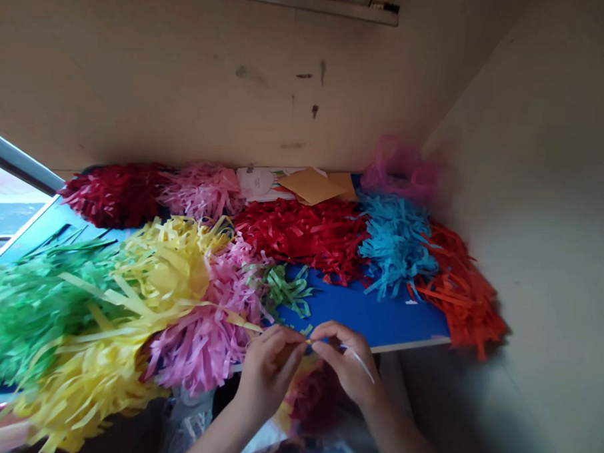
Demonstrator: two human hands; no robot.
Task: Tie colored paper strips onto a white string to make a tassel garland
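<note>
My left hand [270,371] and my right hand [346,363] meet at the near edge of a blue board [378,316]. Both are pinched on a thin yellow paper strip [238,319] that trails left into the yellow shredded paper pile [164,274]. A pale strip also runs from my right fingers toward the lower right. Pink shredded paper [212,336] lies just left of my left hand. A small green tuft [286,289] sits just beyond my fingers.
Heaps of shredded paper cover the board: green [23,308] at left, dark red [116,192], pink [203,189], red [306,233], blue [396,240], orange [454,280]. Brown envelopes [311,185] and a pink bag [399,167] lie by the back wall. A wall stands at right.
</note>
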